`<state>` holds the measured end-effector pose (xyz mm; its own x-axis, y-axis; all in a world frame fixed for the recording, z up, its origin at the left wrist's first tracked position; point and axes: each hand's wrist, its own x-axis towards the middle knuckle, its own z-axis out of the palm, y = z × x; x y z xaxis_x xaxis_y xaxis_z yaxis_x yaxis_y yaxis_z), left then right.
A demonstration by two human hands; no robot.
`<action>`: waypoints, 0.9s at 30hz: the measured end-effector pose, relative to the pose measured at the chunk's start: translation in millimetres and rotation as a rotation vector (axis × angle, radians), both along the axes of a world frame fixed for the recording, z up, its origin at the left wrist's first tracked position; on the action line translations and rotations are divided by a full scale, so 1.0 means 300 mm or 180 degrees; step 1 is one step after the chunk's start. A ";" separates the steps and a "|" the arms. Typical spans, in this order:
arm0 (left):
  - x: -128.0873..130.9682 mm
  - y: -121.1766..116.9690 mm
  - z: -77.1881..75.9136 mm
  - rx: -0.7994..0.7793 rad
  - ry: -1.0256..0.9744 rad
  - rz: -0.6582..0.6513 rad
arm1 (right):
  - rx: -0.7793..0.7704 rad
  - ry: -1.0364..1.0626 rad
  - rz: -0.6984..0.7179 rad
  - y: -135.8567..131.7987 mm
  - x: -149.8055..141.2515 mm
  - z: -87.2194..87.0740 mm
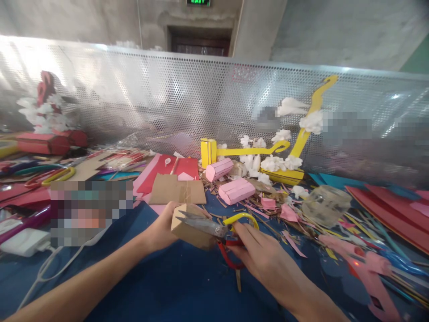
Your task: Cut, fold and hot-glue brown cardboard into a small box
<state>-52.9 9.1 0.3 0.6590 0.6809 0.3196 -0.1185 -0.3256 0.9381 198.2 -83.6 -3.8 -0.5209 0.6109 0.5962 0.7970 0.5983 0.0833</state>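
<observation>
My left hand point(164, 228) is closed on the left end of a small brown cardboard box point(194, 235), held above the blue table. In my right hand point(256, 248) is a pair of scissors point(201, 224) with one yellow and one red handle loop. The metal blades point left, a little apart, and lie across the front of the box. Whether they are cutting into it I cannot tell. A thin strip of cardboard point(238, 281) hangs below the red loop. Just beyond the box lies a flat folded piece of cardboard point(177, 191).
Two pink paper-covered blocks point(236, 191) lie behind the scissors among paper scraps. Yellow shapes with white fluff point(282, 175) lean near the perforated metal screen point(161, 98). A pink glue gun point(360, 264) with a lit red light lies at right. A white cable point(43, 273) runs at left.
</observation>
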 end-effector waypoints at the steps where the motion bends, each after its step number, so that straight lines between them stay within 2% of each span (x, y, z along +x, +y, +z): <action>1: 0.002 -0.001 0.001 0.0008 0.0004 0.0032 | 0.0059 -0.0039 -0.0006 0.002 0.005 0.001; 7: 0.016 -0.012 0.001 0.0137 -0.0101 0.0229 | 0.0233 -0.0159 -0.0069 0.007 0.026 0.014; 14: 0.006 0.006 -0.037 0.0171 0.0097 0.0450 | 0.0028 -0.0116 -0.0140 0.004 0.035 0.019; 19: 0.016 0.009 -0.031 0.0203 0.0061 0.0339 | -0.0043 -0.0031 -0.0268 0.009 0.041 0.012; 23: 0.025 0.006 -0.021 -0.0071 0.0091 0.0132 | -0.0135 0.0172 -0.0316 0.013 0.043 0.014; 27: 0.028 0.007 -0.022 -0.0627 -0.0025 0.0078 | -0.0406 0.0512 -0.0428 0.014 0.047 0.026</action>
<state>-44.6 11.3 -6.4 0.6394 0.7466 0.1835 -0.1202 -0.1388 0.9830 212.5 -79.5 4.2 -0.3343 0.7440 0.5785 0.8670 0.4834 -0.1206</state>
